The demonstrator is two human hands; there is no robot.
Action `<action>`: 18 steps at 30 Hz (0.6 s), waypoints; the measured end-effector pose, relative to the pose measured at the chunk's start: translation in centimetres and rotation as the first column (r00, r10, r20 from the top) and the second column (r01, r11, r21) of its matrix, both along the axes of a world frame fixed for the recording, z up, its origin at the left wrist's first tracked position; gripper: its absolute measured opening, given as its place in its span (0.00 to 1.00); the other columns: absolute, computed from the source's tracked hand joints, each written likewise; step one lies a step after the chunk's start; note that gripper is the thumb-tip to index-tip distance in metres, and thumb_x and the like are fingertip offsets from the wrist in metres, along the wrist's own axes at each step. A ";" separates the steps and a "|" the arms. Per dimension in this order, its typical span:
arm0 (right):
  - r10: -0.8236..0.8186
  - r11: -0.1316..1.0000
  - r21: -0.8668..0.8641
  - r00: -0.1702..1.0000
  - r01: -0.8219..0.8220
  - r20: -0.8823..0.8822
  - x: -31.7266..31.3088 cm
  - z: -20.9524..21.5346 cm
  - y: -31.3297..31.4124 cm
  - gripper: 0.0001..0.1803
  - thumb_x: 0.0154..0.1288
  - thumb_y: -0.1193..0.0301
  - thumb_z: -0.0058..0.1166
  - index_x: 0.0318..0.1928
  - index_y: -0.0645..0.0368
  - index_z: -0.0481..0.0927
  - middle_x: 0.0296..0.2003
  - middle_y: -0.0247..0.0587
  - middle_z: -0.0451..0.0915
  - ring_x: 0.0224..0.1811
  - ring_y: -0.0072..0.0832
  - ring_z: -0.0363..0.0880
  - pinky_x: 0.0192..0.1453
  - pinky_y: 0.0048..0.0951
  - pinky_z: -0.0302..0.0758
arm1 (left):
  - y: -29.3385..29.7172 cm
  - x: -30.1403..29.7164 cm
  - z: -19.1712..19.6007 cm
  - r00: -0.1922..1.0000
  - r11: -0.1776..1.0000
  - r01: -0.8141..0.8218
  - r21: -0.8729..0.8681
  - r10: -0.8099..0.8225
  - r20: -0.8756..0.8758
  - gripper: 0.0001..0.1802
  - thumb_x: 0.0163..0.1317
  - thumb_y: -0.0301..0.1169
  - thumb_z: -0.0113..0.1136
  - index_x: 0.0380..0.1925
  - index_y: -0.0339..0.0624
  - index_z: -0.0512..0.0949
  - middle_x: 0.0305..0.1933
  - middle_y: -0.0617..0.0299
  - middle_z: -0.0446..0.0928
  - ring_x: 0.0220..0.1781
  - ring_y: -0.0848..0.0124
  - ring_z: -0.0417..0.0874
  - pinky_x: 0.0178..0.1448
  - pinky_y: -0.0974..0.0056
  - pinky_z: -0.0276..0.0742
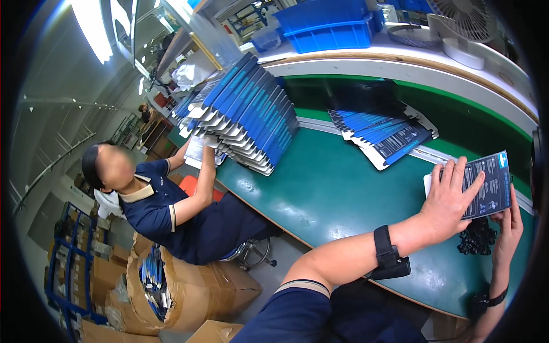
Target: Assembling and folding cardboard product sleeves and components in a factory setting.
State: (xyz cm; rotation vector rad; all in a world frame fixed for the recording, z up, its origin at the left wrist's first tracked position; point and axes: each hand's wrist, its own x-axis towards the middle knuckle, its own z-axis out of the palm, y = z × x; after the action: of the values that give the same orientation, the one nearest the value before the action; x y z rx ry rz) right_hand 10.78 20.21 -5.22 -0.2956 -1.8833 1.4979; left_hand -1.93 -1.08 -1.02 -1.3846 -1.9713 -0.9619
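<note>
One box (493, 191) is held between two hands above the right end of the table (303, 200), the left hand's (443, 203) fingers spread across its printed face and the right hand's (506, 231) gripping its right edge, one heap of black parts (477, 240) just below. Farther along are two groups of flat cartons, one tall stack (246, 108) beside one co-worker (189, 217) and one low fanned pile (394, 140), too overlapped for me to count singly. Of the containers, one big cardboard bin (200, 291) holds blue-and-white packages (153, 274); the contents of the shelf's (412, 68) blue tubs (331, 37) are hidden.
</note>
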 end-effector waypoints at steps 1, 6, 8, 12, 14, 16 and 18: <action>0.014 1.000 0.001 1.000 -0.013 -0.015 -0.1 0.1 -0.1 0.24 0.73 0.74 0.41 0.69 0.59 0.61 0.40 0.30 0.79 0.32 0.11 0.72 0.39 0.14 0.72 | 0.0 0.0 -0.2 1.000 1.000 0.012 0.004 -0.012 0.014 0.48 0.36 0.36 0.74 0.61 0.39 0.66 0.61 0.31 0.56 0.60 0.41 0.61 0.62 0.42 0.56; -0.032 0.999 0.033 0.997 0.035 -0.077 0.2 0.9 -0.2 0.24 0.73 0.73 0.42 0.68 0.59 0.62 0.47 0.31 0.76 0.32 0.08 0.68 0.37 0.11 0.69 | 0.0 0.3 -0.1 0.988 0.991 0.117 0.058 -0.122 0.092 0.53 0.35 0.38 0.76 0.64 0.40 0.61 0.61 0.32 0.56 0.61 0.39 0.60 0.64 0.41 0.55; 0.063 0.997 0.036 0.998 -0.063 -0.013 1.0 2.0 1.1 0.23 0.74 0.71 0.40 0.67 0.60 0.63 0.53 0.34 0.73 0.39 0.12 0.72 0.44 0.13 0.71 | -0.1 0.8 0.0 0.986 0.991 0.125 0.050 -0.129 0.106 0.53 0.38 0.39 0.75 0.66 0.39 0.58 0.61 0.35 0.57 0.58 0.41 0.64 0.62 0.45 0.60; 0.042 0.983 -0.169 0.989 -0.066 -0.139 1.3 2.4 2.8 0.23 0.74 0.67 0.37 0.65 0.63 0.64 0.60 0.41 0.68 0.58 0.24 0.70 0.62 0.24 0.66 | 0.1 1.5 0.3 0.859 0.893 0.385 -0.234 -0.254 0.444 0.53 0.50 0.37 0.66 0.70 0.35 0.45 0.55 0.39 0.67 0.47 0.45 0.75 0.55 0.53 0.71; 0.202 0.958 -0.193 0.977 -0.212 -0.074 1.3 2.3 3.2 0.23 0.72 0.67 0.39 0.63 0.65 0.66 0.59 0.41 0.68 0.57 0.24 0.71 0.61 0.23 0.66 | 1.2 1.8 -0.9 0.730 0.857 0.471 0.209 -0.512 0.453 0.50 0.55 0.32 0.61 0.70 0.34 0.40 0.52 0.36 0.70 0.45 0.43 0.77 0.54 0.50 0.71; 0.222 0.953 -0.198 0.974 -0.228 -0.050 1.3 2.2 2.5 0.22 0.71 0.66 0.40 0.60 0.65 0.67 0.57 0.41 0.69 0.56 0.24 0.71 0.61 0.23 0.67 | 1.4 1.7 -1.2 0.715 0.833 0.473 0.287 -0.553 0.429 0.48 0.57 0.29 0.57 0.70 0.34 0.38 0.48 0.36 0.73 0.45 0.41 0.77 0.52 0.48 0.71; 0.268 0.939 -0.212 0.963 -0.270 -0.038 1.4 1.6 2.3 0.21 0.71 0.66 0.40 0.59 0.64 0.68 0.54 0.40 0.70 0.53 0.22 0.72 0.58 0.23 0.68 | 1.4 1.3 -0.9 0.597 0.807 0.472 0.354 -0.588 0.545 0.46 0.57 0.27 0.56 0.70 0.34 0.39 0.41 0.38 0.76 0.43 0.41 0.77 0.49 0.48 0.72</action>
State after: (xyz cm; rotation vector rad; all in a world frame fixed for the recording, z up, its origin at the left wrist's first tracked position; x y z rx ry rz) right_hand 12.13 22.50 -3.58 -0.1319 -1.8106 1.8902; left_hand -0.59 0.27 -1.92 -1.7457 -1.8299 -2.0810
